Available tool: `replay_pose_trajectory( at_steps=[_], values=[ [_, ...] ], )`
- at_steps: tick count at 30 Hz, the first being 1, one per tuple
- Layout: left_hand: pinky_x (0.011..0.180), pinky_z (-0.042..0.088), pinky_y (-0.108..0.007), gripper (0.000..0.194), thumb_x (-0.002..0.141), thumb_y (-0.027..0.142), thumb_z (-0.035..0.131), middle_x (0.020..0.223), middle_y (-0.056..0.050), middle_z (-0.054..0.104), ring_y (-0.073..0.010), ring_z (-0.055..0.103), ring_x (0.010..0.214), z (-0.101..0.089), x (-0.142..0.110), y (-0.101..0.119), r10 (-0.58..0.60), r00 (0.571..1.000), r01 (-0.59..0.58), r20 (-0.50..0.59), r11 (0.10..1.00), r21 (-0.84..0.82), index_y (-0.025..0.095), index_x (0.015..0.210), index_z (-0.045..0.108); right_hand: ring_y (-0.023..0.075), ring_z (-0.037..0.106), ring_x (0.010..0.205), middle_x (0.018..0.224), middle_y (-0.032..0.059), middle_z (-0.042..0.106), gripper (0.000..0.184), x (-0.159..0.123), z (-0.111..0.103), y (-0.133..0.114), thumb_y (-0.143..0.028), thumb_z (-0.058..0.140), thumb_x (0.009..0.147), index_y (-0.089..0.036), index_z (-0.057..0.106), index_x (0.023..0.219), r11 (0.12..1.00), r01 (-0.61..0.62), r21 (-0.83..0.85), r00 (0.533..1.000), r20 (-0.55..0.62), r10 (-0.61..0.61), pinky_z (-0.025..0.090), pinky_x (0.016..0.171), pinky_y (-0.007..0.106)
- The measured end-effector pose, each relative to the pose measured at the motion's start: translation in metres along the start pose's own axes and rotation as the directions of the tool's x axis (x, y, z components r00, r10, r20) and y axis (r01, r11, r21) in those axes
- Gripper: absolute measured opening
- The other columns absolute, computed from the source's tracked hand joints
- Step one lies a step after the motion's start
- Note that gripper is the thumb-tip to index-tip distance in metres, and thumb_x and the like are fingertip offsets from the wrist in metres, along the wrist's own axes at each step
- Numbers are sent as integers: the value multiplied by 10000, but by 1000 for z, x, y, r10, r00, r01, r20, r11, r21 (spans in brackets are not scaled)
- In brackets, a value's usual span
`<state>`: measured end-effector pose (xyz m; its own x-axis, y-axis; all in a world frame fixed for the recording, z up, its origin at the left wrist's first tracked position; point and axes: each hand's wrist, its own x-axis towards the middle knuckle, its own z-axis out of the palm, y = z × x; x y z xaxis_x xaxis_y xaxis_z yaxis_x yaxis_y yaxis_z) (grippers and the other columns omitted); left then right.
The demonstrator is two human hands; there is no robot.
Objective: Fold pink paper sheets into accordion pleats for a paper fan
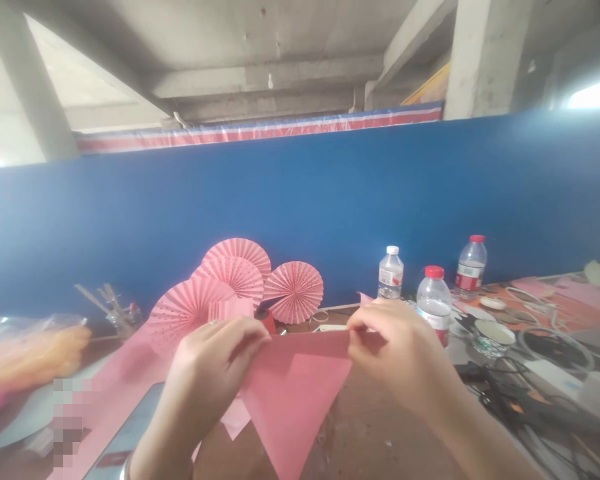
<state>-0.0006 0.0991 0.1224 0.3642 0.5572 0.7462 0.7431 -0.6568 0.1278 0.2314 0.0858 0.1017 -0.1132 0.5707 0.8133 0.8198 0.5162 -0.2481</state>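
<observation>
A sheet of pink paper [300,393] hangs between my two hands with a straight upper edge and a point toward the bottom of the view. My left hand [215,367] pinches its upper left corner between thumb and fingers. At the upper right corner, my right hand [400,353] grips the paper the same way. Behind my hands stand several pleated pink paper fans [296,293], opened into rounds. A small pink paper scrap [236,419] lies on the table below my left hand.
Plastic bottles [434,300] stand at the back right. Near them are a patterned cup [494,337] and tangled black cables [510,393]. On the left lie a dark flat screen [130,427] and a plastic bag [35,347]. A blue partition [330,200] closes off the table's far side.
</observation>
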Motion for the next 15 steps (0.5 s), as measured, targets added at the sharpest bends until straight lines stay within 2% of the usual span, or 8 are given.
replay_pose_trajectory(
  at_steps=[4, 7, 10, 13, 15],
  values=[
    [508, 403, -193, 150, 787, 224, 478, 591, 42, 568, -95, 503, 541, -6, 0, -8, -76, 994, 75, -76, 997, -16, 203, 670, 569, 152, 499, 588, 543, -19, 510, 128, 2, -7, 8, -123, 463, 637, -211, 502, 551, 996, -84, -29, 996, -12, 84, 356, 535, 273],
    [527, 412, -196, 143, 773, 257, 496, 599, 45, 572, -93, 502, 535, -8, 0, -13, -98, 988, 98, -122, 995, -6, 204, 662, 569, 125, 476, 523, 541, -30, 522, 129, 6, -13, 14, -132, 478, 638, -211, 488, 535, 991, -123, -49, 992, -18, 122, 325, 487, 248],
    [563, 424, -199, 122, 756, 288, 524, 626, 48, 589, -100, 527, 569, -12, -2, -21, -174, 969, 184, -177, 982, 44, 212, 677, 578, 106, 433, 451, 508, -41, 517, 129, 11, -20, 24, -150, 486, 639, -210, 482, 525, 976, -206, -64, 978, -19, 206, 304, 456, 241],
    [555, 429, -201, 125, 735, 337, 556, 639, 50, 605, -111, 548, 578, -18, -4, -30, -227, 945, 251, -235, 965, 77, 224, 692, 587, 98, 399, 405, 483, -54, 515, 98, 15, -23, 36, -181, 486, 657, -211, 518, 569, 916, -400, -37, 916, 3, 400, 300, 440, 240],
    [528, 429, -203, 126, 731, 342, 566, 631, 48, 605, -117, 548, 562, -21, -6, -35, -209, 953, 227, -221, 972, 59, 225, 688, 585, 104, 419, 427, 516, -46, 535, 105, 17, -18, 45, -226, 478, 695, -207, 549, 620, 878, -478, 37, 879, 18, 477, 313, 455, 245]
  ],
)
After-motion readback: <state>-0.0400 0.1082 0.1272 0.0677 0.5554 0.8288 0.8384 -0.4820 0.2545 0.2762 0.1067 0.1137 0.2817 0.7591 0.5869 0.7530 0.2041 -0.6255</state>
